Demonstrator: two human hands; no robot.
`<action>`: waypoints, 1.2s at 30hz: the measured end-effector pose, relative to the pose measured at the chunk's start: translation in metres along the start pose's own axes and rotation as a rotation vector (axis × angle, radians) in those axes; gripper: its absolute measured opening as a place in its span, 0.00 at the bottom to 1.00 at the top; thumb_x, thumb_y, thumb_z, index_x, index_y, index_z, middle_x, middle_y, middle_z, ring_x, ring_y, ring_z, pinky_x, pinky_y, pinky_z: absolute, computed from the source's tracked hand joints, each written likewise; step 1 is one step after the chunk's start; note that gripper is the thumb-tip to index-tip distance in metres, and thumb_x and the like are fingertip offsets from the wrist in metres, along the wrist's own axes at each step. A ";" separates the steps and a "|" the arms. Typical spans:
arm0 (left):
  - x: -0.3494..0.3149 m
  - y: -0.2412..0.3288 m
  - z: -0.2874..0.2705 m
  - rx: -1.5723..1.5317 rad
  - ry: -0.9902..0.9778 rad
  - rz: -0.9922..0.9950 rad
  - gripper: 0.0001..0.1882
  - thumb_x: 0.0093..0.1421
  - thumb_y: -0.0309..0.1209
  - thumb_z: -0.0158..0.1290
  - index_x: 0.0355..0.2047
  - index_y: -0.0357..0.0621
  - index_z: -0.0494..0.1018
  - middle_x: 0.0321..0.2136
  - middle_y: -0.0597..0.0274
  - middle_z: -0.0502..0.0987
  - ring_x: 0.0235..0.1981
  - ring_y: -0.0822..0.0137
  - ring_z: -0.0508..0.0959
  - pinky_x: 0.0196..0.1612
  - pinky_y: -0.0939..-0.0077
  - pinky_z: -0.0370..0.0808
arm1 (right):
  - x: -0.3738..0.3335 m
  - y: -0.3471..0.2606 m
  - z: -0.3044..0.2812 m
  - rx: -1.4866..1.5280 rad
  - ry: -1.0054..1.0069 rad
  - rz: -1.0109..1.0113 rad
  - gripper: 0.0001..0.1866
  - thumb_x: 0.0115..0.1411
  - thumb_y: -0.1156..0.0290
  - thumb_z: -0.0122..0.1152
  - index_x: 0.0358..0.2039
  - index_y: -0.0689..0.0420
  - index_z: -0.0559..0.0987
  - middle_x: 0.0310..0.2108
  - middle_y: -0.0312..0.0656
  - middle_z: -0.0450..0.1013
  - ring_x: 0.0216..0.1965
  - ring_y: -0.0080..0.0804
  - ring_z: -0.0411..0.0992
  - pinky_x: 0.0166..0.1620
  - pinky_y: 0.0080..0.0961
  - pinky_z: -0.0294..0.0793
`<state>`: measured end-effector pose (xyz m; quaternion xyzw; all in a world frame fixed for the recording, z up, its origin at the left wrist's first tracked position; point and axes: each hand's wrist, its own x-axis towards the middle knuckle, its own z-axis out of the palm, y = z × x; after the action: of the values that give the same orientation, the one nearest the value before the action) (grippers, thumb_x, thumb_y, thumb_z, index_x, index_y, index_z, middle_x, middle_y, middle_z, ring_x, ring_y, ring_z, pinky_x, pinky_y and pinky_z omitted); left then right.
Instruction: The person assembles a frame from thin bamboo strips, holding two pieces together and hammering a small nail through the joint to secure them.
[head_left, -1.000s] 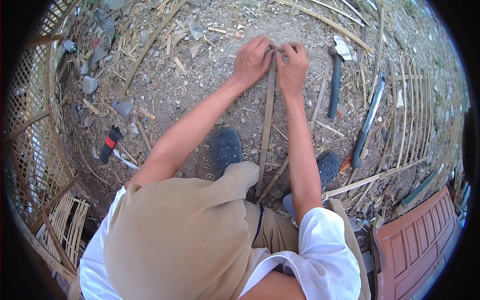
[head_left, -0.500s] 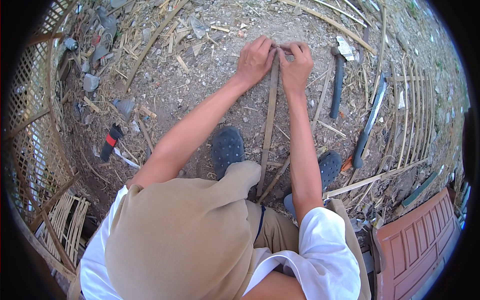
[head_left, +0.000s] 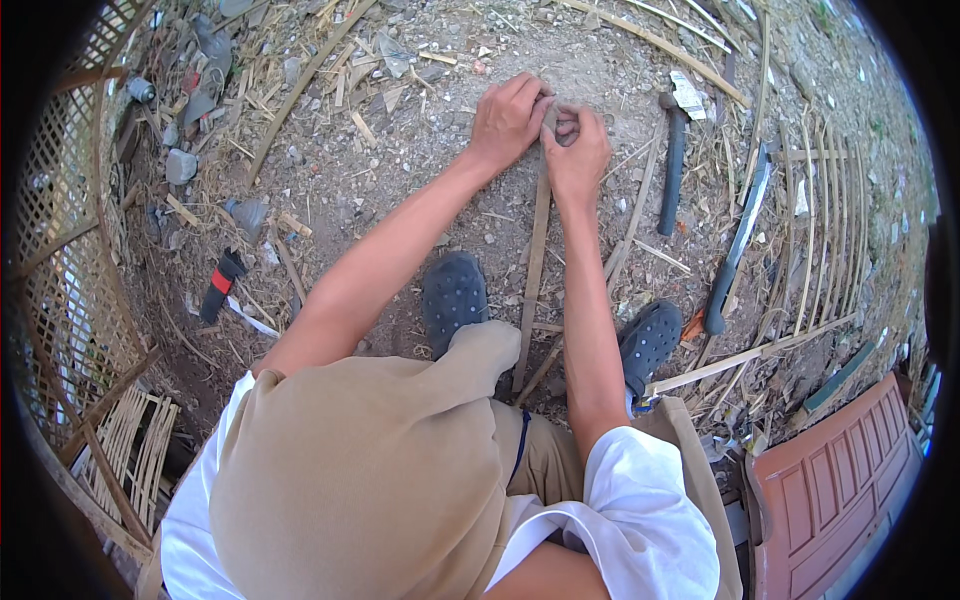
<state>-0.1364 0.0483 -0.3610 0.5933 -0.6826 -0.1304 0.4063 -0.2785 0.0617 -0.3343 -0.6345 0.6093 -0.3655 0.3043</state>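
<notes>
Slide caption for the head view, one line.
Left hand and right hand at the far end of a wooden strip, a hammer lying nearby.

R grip [head_left: 578,158] nearer body, prob. slid down strip [head_left: 538,235]; R shoe [head_left: 651,343] more visible.

The far end of the wooden strip [head_left: 536,240] is hidden by the fingers of the left hand [head_left: 508,122] and right hand [head_left: 577,157], and exactly where each fingertip presses cannot be told. A thin stick [head_left: 640,195] to the right slips out of sight behind the right forearm [head_left: 592,320]. Beige cloth [head_left: 360,470] covers the heel of the left shoe [head_left: 455,295]. The dark rim cuts off the lattice screen [head_left: 70,270] at left and the reddish-brown panel [head_left: 830,480] at near right. Print on the white paper scrap [head_left: 687,95] is too small to tell.
</notes>
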 end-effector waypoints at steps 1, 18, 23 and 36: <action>0.000 0.001 0.001 -0.001 -0.002 -0.001 0.08 0.66 0.27 0.65 0.44 0.41 0.81 0.39 0.57 0.84 0.38 0.51 0.86 0.41 0.58 0.81 | -0.004 -0.001 0.001 0.005 0.007 0.018 0.18 0.57 0.81 0.76 0.49 0.64 0.85 0.43 0.48 0.78 0.39 0.38 0.81 0.46 0.37 0.82; 0.002 0.008 -0.004 -0.035 -0.051 -0.031 0.06 0.67 0.26 0.63 0.44 0.41 0.80 0.38 0.55 0.81 0.38 0.49 0.85 0.42 0.56 0.80 | -0.029 0.011 0.020 -0.065 0.091 -0.200 0.17 0.61 0.82 0.70 0.51 0.67 0.79 0.51 0.57 0.73 0.55 0.62 0.72 0.58 0.53 0.73; 0.003 0.008 -0.002 -0.059 -0.043 -0.016 0.06 0.68 0.27 0.62 0.42 0.41 0.77 0.37 0.54 0.80 0.37 0.47 0.83 0.41 0.54 0.79 | -0.029 0.008 0.020 -0.250 0.106 -0.254 0.14 0.66 0.76 0.67 0.50 0.65 0.79 0.52 0.55 0.73 0.56 0.58 0.71 0.59 0.56 0.68; 0.004 0.007 -0.003 -0.077 -0.063 -0.036 0.06 0.68 0.24 0.63 0.44 0.39 0.78 0.37 0.52 0.80 0.36 0.48 0.84 0.40 0.56 0.80 | -0.027 0.006 0.021 -0.288 0.098 -0.229 0.10 0.69 0.73 0.64 0.48 0.63 0.79 0.50 0.53 0.73 0.53 0.56 0.71 0.55 0.55 0.67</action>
<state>-0.1391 0.0476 -0.3525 0.5853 -0.6786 -0.1823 0.4047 -0.2641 0.0872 -0.3532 -0.7182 0.5933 -0.3370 0.1367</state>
